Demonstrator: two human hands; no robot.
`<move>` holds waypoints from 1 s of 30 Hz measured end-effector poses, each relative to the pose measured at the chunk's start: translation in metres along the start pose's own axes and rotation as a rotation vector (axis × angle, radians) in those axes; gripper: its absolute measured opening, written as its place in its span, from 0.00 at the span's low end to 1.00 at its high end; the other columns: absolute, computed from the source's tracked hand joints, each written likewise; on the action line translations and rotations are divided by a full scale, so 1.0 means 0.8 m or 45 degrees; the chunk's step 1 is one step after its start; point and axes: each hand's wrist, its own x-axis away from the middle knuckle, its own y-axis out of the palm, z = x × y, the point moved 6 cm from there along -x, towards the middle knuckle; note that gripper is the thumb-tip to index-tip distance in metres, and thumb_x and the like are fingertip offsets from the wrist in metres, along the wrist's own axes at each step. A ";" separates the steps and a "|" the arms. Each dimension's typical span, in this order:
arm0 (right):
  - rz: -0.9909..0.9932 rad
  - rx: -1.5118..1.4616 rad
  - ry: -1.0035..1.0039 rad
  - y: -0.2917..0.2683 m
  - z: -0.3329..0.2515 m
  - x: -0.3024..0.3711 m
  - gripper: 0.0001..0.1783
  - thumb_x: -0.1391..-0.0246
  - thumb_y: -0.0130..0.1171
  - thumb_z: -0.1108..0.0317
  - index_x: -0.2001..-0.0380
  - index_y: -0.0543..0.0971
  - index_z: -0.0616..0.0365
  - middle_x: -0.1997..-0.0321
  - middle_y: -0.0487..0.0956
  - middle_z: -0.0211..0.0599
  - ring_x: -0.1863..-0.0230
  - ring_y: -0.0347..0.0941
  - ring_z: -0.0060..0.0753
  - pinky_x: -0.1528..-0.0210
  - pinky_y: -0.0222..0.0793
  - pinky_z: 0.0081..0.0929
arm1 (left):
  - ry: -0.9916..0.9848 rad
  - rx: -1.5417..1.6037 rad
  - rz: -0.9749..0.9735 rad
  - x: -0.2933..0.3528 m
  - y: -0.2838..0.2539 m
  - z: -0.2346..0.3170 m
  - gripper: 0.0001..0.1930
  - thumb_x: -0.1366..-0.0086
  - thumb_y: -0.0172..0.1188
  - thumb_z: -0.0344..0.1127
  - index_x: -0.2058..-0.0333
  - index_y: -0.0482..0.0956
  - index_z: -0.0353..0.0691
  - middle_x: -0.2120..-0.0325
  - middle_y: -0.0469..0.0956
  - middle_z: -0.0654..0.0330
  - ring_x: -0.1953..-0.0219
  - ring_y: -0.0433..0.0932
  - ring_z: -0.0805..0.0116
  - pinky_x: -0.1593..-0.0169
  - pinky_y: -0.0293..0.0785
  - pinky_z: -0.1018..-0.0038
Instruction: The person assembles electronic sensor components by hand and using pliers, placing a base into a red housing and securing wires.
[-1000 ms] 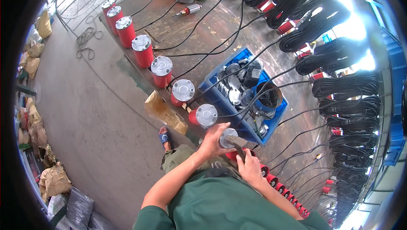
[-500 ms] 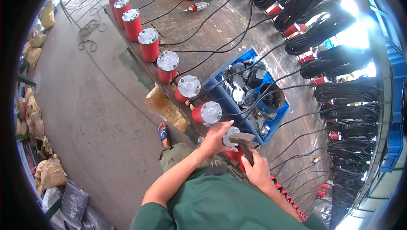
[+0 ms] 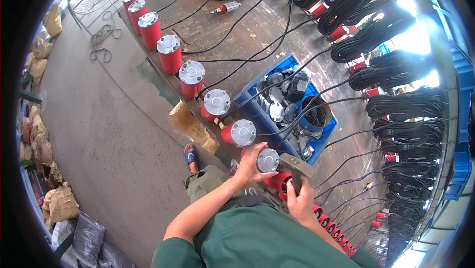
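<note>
Hammer (image 3: 293,165) over cap (image 3: 267,160) at desk (image 3: 237,30) edge.
Left hand (image 3: 250,165) fingers curled on cap; right hand (image 3: 299,201) fingers wrapped around hammer; seven red motors (image 3: 191,80) along edge.

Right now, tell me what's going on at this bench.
A person in a green shirt stands at a long workbench. The left hand steadies a silver end cap on a red motor housing, and the right hand grips a hammer beside it. More capped red housings line the bench edge, by a blue bin of parts.

Matt grey metal cap (image 3: 267,160), glossy red casing (image 3: 278,181).
</note>
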 end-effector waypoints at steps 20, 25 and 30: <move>-0.215 -0.053 0.085 0.006 0.005 -0.006 0.19 0.30 0.61 0.59 0.43 0.74 0.59 0.69 0.83 0.63 0.65 0.84 0.67 0.65 0.77 0.60 | -0.103 0.122 -0.070 -0.002 -0.004 0.002 0.53 0.55 0.83 0.34 0.31 0.63 0.38 0.42 0.79 0.49 0.42 0.83 0.53 0.36 0.79 0.60; -0.363 0.363 0.221 0.058 0.077 0.017 0.22 0.31 0.61 0.54 0.49 0.75 0.64 0.66 0.85 0.60 0.63 0.85 0.64 0.61 0.78 0.56 | -0.014 0.077 -0.132 -0.010 0.020 0.001 0.50 0.59 0.84 0.35 0.34 0.71 0.39 0.40 0.79 0.47 0.39 0.81 0.45 0.36 0.78 0.55; -0.345 -0.345 0.244 0.019 0.085 -0.027 0.24 0.32 0.61 0.51 0.46 0.78 0.62 0.57 0.85 0.66 0.54 0.83 0.68 0.52 0.76 0.56 | -0.078 0.041 -0.100 -0.010 -0.009 0.012 0.46 0.60 0.87 0.37 0.40 0.74 0.40 0.46 0.80 0.50 0.45 0.82 0.49 0.39 0.79 0.56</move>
